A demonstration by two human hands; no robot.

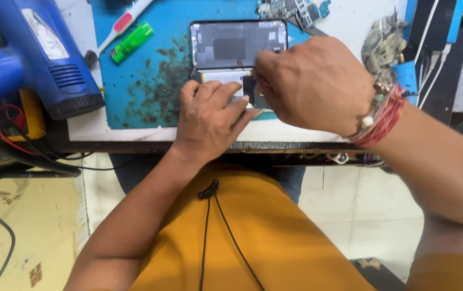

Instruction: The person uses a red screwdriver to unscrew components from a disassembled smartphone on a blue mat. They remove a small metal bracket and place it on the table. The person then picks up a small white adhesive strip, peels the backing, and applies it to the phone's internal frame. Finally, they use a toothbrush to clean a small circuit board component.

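**Both hands on the opened phone at the bench edge**

We're bent over an opened dark rectangular smartphone w/ its back cover off (pixel 238 46), lying on a stained blue rubber work mat (pixel 150 81) near the front edge of the white bench (pixel 88 129). Our left hand (pixel 210 121) lies flat on the phone's lower end, fingers (pixel 226 94) together & pressed down on the pale lower part, apparently to keep the body from sliding on the mat. Our right hand (pixel 315 83) comes in from the right w/ fingertips pinched together at the phone's middle, right beside the left fingers. Something thin & dark seems to sit in that pinch, but we can't tell what it is; the hand hides most of it. A bundle of red thread bracelets w/ a white bead (pixel 379 118) sits on the right wrist.

Around the phone, kept close to hand: a bright green lighter (pixel 131 41) and a white-and-pink pen-like tool (pixel 126 21) on the mat's upper left, a big blue hot-air gun (pixel 37 54) resting at the left side, loose green circuit boards (pixel 296 9) at the top. A black thin cable (pixel 207 215) hangs down our yellow shirt (pixel 253 242).
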